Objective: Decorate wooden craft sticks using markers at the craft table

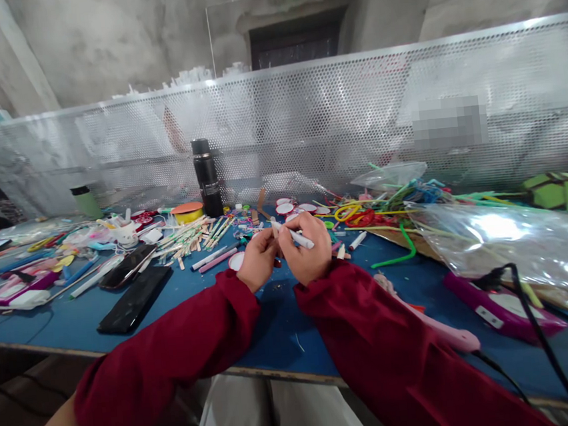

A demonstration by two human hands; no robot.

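Observation:
In the head view my right hand point(308, 247) is closed around a white marker pen point(300, 239), held at a slant with its tip end towards my left hand. My left hand point(259, 258) is closed too, its fingers pinched together close to the pen tip. Whatever those left fingers hold is hidden or too small to make out. Both hands are just above the blue table point(279, 320), nearly touching. Beside my left hand lie a few capped markers point(218, 258) and a white disc with a red rim point(237, 262). Another white marker point(358, 241) lies right of my right hand.
Phones point(135, 299) lie at left near a heap of craft sticks point(203, 237). A black bottle point(207, 178) stands behind. To the right are a pink hot-glue gun point(449, 332), a purple power strip point(504, 309), clear plastic bags point(512, 238) and coloured pipe cleaners. A perforated metal screen point(305, 124) borders the back.

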